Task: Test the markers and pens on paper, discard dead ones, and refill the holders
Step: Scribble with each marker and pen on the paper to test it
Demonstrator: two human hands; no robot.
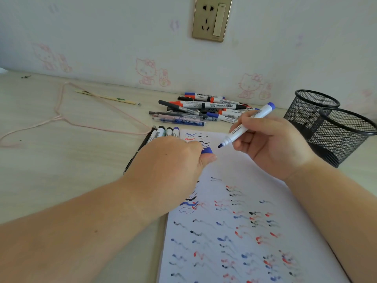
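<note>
White scribble-covered paper sheet (234,168) nearest; right hand (271,148) fingers clamped on uncapped blue whiteboard marker (244,127), left hand (173,158) pinching blue cap (207,150). Risk: wet tip smears palm, smudges marks.

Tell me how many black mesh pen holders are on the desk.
2: one mesh holder farther back by the wall, the other mesh holder nearer and to its right, overlapping it in view. Both stand right of the paper.
</note>
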